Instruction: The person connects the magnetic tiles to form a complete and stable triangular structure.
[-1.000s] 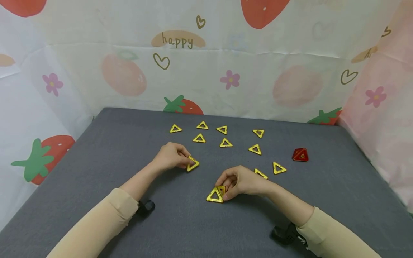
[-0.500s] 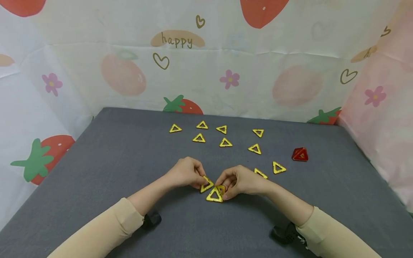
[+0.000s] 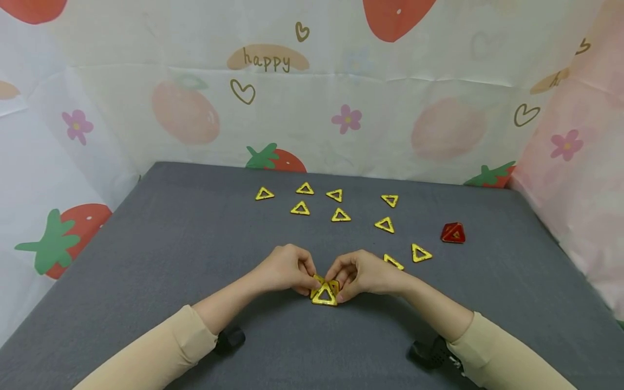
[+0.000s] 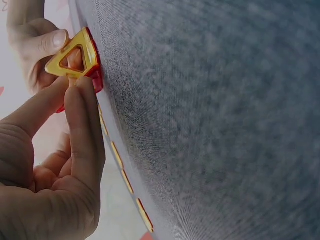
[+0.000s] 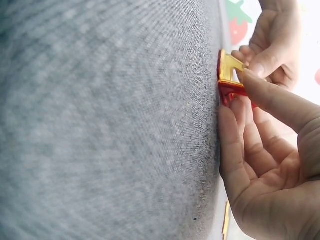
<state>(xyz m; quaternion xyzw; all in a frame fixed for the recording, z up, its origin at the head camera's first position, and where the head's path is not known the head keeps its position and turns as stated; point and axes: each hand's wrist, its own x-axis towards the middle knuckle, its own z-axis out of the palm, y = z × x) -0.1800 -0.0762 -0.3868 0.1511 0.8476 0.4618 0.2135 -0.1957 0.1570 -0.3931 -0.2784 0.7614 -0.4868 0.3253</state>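
Near the middle of the table in the head view, a yellow triangular magnetic tile (image 3: 324, 302) leans up between my hands. My left hand (image 3: 290, 269) pinches a second triangular tile (image 3: 318, 278) against its left side. On its right, my right hand (image 3: 365, 275) holds a third triangular tile (image 3: 334, 284) between thumb and fingers. The three lean together at the top like a small pyramid. Seen from the left wrist, the front tile (image 4: 56, 65) is yellow outside, and red shows on the tile beside it. My fingers partly cover both side tiles.
Several yellow triangular tiles lie flat farther back, one (image 3: 265, 198) at far left and another (image 3: 415, 253) at right. A tile (image 3: 394, 262) lies just behind my right wrist. A red pyramid (image 3: 453, 233) stands at right on the grey table (image 3: 195, 227). A printed curtain (image 3: 292, 119) surrounds the table.
My left hand has moved right and toward me with its tile, which now leans against the other two. My right hand has stayed in place.
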